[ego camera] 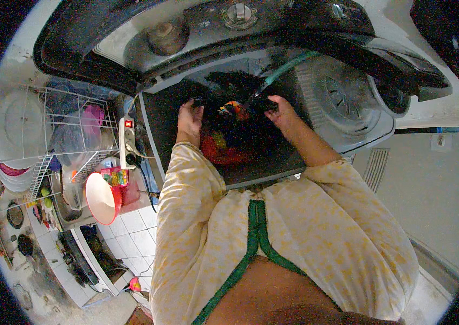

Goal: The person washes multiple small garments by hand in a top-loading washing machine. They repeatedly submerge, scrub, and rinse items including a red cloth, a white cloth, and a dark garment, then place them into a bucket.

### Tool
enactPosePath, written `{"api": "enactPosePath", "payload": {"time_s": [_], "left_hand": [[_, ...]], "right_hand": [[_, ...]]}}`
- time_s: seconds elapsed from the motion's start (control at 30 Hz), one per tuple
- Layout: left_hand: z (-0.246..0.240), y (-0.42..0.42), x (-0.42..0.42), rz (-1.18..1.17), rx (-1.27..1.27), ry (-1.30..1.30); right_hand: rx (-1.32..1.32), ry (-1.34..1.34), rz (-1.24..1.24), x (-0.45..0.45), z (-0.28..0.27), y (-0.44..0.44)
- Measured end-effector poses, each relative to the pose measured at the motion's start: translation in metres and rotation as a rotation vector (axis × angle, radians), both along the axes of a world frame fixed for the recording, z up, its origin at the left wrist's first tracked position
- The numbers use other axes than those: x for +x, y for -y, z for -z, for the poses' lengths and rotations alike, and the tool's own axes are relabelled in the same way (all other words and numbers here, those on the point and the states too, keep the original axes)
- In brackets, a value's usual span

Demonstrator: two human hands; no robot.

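Over the dark wash tub (152,118) of a twin-tub washing machine, both my hands grip very dark cloth. My left hand (190,124) pinches a bunch of it on the left side. My right hand (281,113) is closed on dark cloth (268,105) opposite. Between them hangs a dark area with an orange and multicoloured patch (232,109); it is too dim to tell whether this is one garment. Red cloth (225,152) shows lower in the tub. A green hose (286,70) reaches in from the back right, near my right hand.
Right of the wash tub is the round spin tub (341,99). The control panel with a knob (239,15) rises behind. At left are a power strip (128,142) with a lit red switch, a wire dish rack (81,130) with plates, and a red-and-white bowl (102,199).
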State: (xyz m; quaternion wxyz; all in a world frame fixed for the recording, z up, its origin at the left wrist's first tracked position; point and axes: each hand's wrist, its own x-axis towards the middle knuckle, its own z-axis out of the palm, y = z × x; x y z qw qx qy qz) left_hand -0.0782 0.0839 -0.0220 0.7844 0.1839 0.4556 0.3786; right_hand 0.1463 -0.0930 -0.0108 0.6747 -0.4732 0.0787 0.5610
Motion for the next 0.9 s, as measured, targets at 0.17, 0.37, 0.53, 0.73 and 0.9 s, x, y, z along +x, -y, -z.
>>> {"api": "enactPosePath", "payload": {"time_s": [0.17,0.37,0.53,0.73,0.9], "left_hand": [[-0.01,0.003,-0.002,0.288,0.312,-0.469],[-0.02,0.045,0.064,0.841,0.081,-0.32],[-0.004,0.071,0.103,0.606,0.001,-0.127],[0.028,0.072,0.109,0.335,0.176,-0.004],[0.028,0.073,0.113,0.294,-0.046,0.113]], "right_hand": [[-0.021,-0.116,-0.069,-0.012,-0.018,-0.02],[0.063,-0.006,-0.241,-0.023,-0.034,-0.029],[0.201,0.34,-0.313,-0.027,-0.039,-0.026],[0.129,-0.157,-0.001,-0.023,-0.03,0.0],[-0.105,-0.055,-0.275,-0.028,-0.01,0.008]]}}
